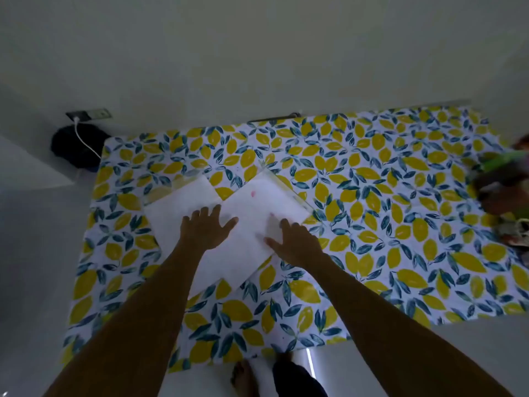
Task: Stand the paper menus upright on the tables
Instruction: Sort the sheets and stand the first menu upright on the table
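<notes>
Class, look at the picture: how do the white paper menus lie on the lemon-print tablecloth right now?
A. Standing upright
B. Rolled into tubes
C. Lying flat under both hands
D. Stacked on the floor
C: the two white paper menus lie flat on the lemon-print tablecloth, with the left hand and right hand spread on them.

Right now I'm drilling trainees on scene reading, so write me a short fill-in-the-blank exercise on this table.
1. Both white paper menus lie ____ on the table, not upright.
2. The tablecloth is printed with yellow ____ and blue-green leaves.
3. The left hand and the right hand rest open on the ____.
4. A white cable runs from a wall ____ left of the table.

Missing words: flat; lemons; menus; socket
</notes>
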